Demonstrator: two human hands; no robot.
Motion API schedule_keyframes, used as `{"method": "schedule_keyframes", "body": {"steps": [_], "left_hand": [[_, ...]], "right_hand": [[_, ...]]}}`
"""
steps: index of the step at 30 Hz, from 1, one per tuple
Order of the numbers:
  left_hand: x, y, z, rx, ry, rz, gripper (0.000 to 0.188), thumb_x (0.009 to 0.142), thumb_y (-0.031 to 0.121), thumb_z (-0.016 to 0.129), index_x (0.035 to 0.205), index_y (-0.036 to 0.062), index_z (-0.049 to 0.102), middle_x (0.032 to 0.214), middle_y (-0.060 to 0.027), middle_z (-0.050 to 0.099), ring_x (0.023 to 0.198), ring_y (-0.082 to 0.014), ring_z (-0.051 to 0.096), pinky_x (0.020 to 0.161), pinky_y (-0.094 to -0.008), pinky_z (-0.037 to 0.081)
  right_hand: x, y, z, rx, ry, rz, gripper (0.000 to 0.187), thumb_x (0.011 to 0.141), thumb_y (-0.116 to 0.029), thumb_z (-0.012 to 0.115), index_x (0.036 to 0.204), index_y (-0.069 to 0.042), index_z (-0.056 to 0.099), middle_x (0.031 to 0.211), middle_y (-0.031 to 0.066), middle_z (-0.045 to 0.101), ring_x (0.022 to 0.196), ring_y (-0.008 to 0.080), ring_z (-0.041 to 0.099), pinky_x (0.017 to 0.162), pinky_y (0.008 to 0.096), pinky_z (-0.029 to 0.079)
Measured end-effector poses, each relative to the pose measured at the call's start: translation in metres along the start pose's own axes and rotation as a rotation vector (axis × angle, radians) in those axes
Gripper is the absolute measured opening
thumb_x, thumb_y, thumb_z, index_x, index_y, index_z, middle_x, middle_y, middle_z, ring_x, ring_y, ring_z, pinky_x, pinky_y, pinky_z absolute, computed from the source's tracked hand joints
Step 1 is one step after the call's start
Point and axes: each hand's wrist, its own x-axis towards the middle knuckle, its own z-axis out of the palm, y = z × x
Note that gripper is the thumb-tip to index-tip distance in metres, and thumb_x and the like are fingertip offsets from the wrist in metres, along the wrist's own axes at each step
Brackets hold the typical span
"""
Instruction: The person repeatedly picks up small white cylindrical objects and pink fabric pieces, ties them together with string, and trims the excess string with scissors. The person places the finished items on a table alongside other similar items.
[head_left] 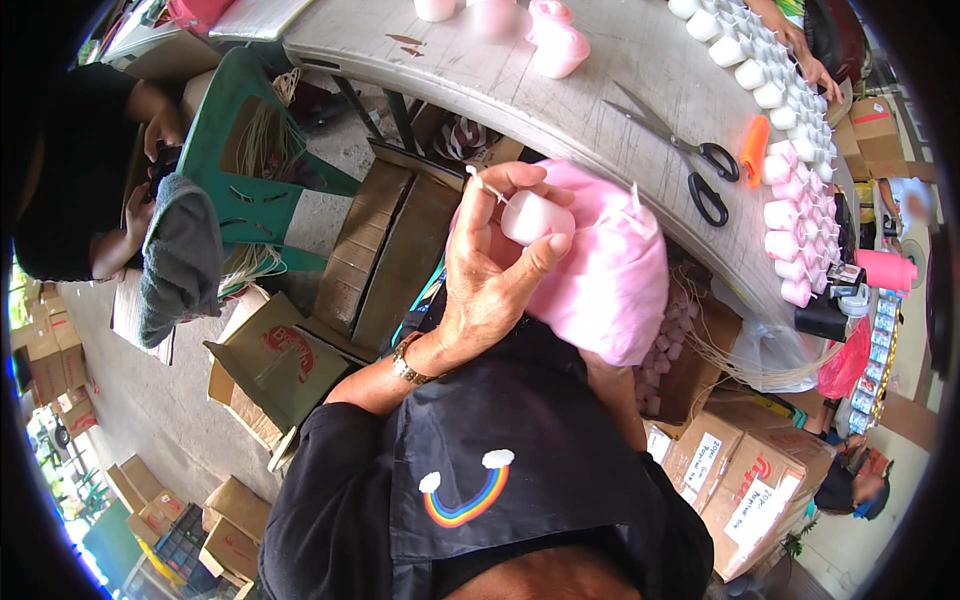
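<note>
My left hand [485,275] is raised in front of me, fingers closed around a small pale pink candle [535,215]. Its thin wick [483,186] sticks out to the upper left, over my index finger. Right behind the candle a bulky pink cloth [615,275] touches it. My right forearm [612,392] runs up under that cloth, which hides the right hand completely. A gold watch [408,365] is on my left wrist.
A grey table [560,95] holds black-handled scissors [680,150], an orange tool [753,148], and rows of white candles [760,65] and pink candles [790,225]. Cardboard boxes [390,245], a green chair [250,150] and a seated person [85,170] are to the left. Another person's hand [800,45] works at the far end.
</note>
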Motion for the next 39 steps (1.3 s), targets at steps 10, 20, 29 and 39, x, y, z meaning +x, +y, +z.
{"method": "schedule_keyframes", "body": {"steps": [10, 20, 29, 39], "left_hand": [[-0.009, -0.015, -0.009, 0.642, -0.144, 0.265, 0.061, 0.068, 0.017, 0.088, 0.120, 0.0012, 0.062, 0.137, -0.0197, 0.043, 0.126, -0.0313, 0.048, 0.099, -0.0394, 0.045], [-0.010, -0.021, -0.012, 0.625, -0.173, 0.208, 0.055, 0.070, 0.012, 0.087, 0.114, 0.0022, 0.056, 0.103, -0.0114, 0.063, 0.096, -0.0222, 0.064, 0.081, -0.0332, 0.053], [-0.005, -0.003, -0.015, -0.554, -0.019, -0.448, 0.037, 0.081, 0.010, 0.079, 0.111, 0.0046, 0.058, 0.092, 0.0010, 0.060, 0.077, -0.0056, 0.055, 0.067, -0.0213, 0.045], [-0.012, -0.002, 0.004, -0.386, 0.022, -0.387, 0.032, 0.074, 0.015, 0.084, 0.095, 0.0063, 0.062, 0.090, 0.0008, 0.059, 0.083, -0.0085, 0.056, 0.075, -0.0258, 0.046]], "right_hand": [[0.002, -0.008, 0.009, 0.444, 0.284, -0.177, 0.052, 0.096, -0.031, 0.056, 0.131, 0.005, 0.043, 0.126, 0.0128, 0.052, 0.117, 0.0220, 0.053, 0.101, 0.0361, 0.043], [-0.014, -0.004, -0.001, 0.508, 0.306, -0.221, 0.047, 0.096, -0.027, 0.056, 0.130, 0.003, 0.044, 0.123, 0.0132, 0.053, 0.115, 0.0244, 0.055, 0.101, 0.0381, 0.045], [-0.008, -0.011, -0.003, 1.352, 0.226, 0.013, 0.054, 0.099, -0.033, 0.048, 0.141, 0.000, 0.037, 0.142, 0.0198, 0.041, 0.134, 0.0326, 0.039, 0.114, 0.0495, 0.029], [-0.026, 0.008, -0.007, 1.575, 0.157, 0.033, 0.061, 0.101, -0.032, 0.044, 0.146, 0.004, 0.026, 0.149, 0.0233, 0.033, 0.138, 0.0354, 0.035, 0.117, 0.0503, 0.026]]}}
